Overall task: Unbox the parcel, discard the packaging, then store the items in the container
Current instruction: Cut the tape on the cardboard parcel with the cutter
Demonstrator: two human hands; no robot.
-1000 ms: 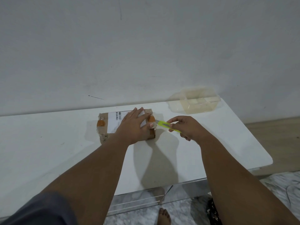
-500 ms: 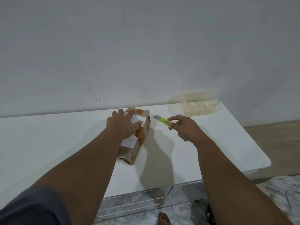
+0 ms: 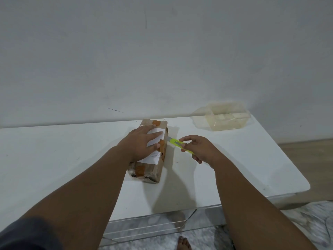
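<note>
A brown cardboard parcel (image 3: 150, 171) with orange tape and a white label lies lengthwise on the white table (image 3: 54, 159), one short end toward me. My left hand (image 3: 142, 144) presses flat on its top. My right hand (image 3: 199, 148) grips a yellow-green utility knife (image 3: 177, 143). The knife's blade points left and meets the parcel's right side edge. A clear plastic container (image 3: 228, 118) stands at the table's back right corner, apart from both hands.
A grey wall rises right behind the table. The table's right edge (image 3: 292, 170) and front edge drop to a wooden and marbled floor. A bare foot (image 3: 182, 243) shows below the front edge.
My left hand turned the parcel from lying crosswise to pointing toward me. My right hand brought the knife's blade against the parcel's right side.
</note>
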